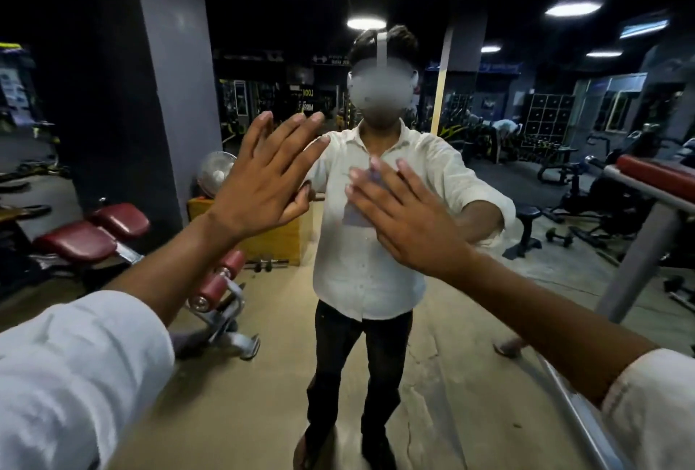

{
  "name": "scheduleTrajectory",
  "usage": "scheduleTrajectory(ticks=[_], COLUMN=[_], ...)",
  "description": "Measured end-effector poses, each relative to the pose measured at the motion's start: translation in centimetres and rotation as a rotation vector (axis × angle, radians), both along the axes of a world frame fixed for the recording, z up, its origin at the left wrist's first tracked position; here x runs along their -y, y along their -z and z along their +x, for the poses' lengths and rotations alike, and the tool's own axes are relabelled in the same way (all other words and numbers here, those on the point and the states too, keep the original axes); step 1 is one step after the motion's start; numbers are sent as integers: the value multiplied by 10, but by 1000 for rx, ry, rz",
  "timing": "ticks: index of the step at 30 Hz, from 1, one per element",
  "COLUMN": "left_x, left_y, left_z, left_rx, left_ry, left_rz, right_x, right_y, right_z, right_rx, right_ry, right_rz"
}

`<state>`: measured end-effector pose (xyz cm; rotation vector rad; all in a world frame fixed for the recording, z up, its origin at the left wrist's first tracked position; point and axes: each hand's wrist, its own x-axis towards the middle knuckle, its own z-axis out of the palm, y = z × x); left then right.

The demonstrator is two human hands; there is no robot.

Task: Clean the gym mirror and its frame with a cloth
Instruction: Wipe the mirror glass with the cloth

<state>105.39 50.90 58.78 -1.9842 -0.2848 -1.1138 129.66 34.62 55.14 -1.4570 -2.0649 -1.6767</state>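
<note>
Two hands are raised flat against the mirror (pixel 507 131), arms stretched forward, white sleeves (pixel 75 375) rolled above the forearms.

Left hand (pixel 263 184): up and left of centre, palm to the glass, fingers straight and spread wide, holding nothing. Its mirrored thumb meets it at the lower edge, so it is touching the surface.

Right hand (pixel 410 221): lower and right of centre, palm forward, fingers straight and fanned. Cloth (pixel 357 212): pale lavender, showing past the fingertips and between the fingers, pressed between this hand and the glass. The fingers do not curl round it. Most of the cloth is hidden by the hand.

The hands are apart, with a gap between them.

Reflection (pixel 361 263): a person in a white shirt and dark trousers, standing square to the glass, with a head rig on.

Gym seen around the reflection:
- grey pillar (pixel 165 74) at left
- bench (pixel 94 236) with red pads below it
- fan (pixel 216 170) and yellow box (pixel 274 244) behind the left hand
- dumbbells (pixel 560 236) on the floor at right
- round lights (pixel 366 22) on a dark ceiling

A metal rail (pixel 579 417) runs along the lower right. I cannot tell whether it is the mirror's frame.
</note>
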Motion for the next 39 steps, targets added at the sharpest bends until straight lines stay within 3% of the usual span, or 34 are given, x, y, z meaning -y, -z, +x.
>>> scheduleTrajectory(ticks=[2, 5, 7, 11, 13, 15, 18, 20, 21, 24, 26, 34, 36, 39], left_x=[9, 24, 31, 35, 35, 36, 36, 33, 32, 30, 32, 34, 32, 29], left_y=[-22, -64, -91, -118, -114, -104, -84, -67, -59, -34, -18, 22, 21, 22], left_z=[8, 29, 42, 58, 67, 73, 75, 74, 73, 73, 72, 69, 70, 70], left_rx=[32, 103, 116, 203, 243, 265, 254, 215, 187, 132, 131, 142, 154, 163], left_ry=[0, -24, -24, -23, -36, -27, -12, -12, -11, -12, -7, -42, -47, -57], left_rz=[-13, -28, -20, -63, -88, -105, -93, -63, -41, -1, -13, -76, -68, -57], right_x=[1, -3, 4, 27, 33, 27, 21, 30, 33, 37, 33, 20, 23, 21], right_y=[-29, -49, -86, -175, -188, -171, -123, -124, -131, -139, -115, 121, 126, 89], right_z=[-3, -5, 9, 39, 42, 38, 42, 59, 66, 69, 55, 46, 49, 52], right_rx=[-34, 269, 296, -237, -456, -398, 73, 222, 171, -219, -341, 150, 246, 165], right_ry=[16, -38, -50, -26, -88, -97, -58, -36, -32, -35, -71, -63, -84, -93], right_rz=[28, -128, -46, 417, 496, 455, 116, 13, 76, 357, 370, -138, -193, -20])
